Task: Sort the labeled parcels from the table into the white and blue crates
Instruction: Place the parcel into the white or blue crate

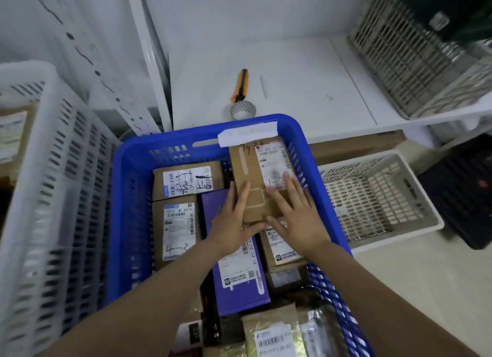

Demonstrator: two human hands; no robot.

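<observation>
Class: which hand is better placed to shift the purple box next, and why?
Probably left. The left hand rests flat on the parcel right beside the purple box; the right hand is farther off.

Soft, even, cool light fills the scene, brightest on the white worktop, with faint shadows and no harsh glare. Motion blur smears the white crate on the left. The wide lens bows straight lines near the frame's borders, and the worktop's far right corner is dim.
</observation>
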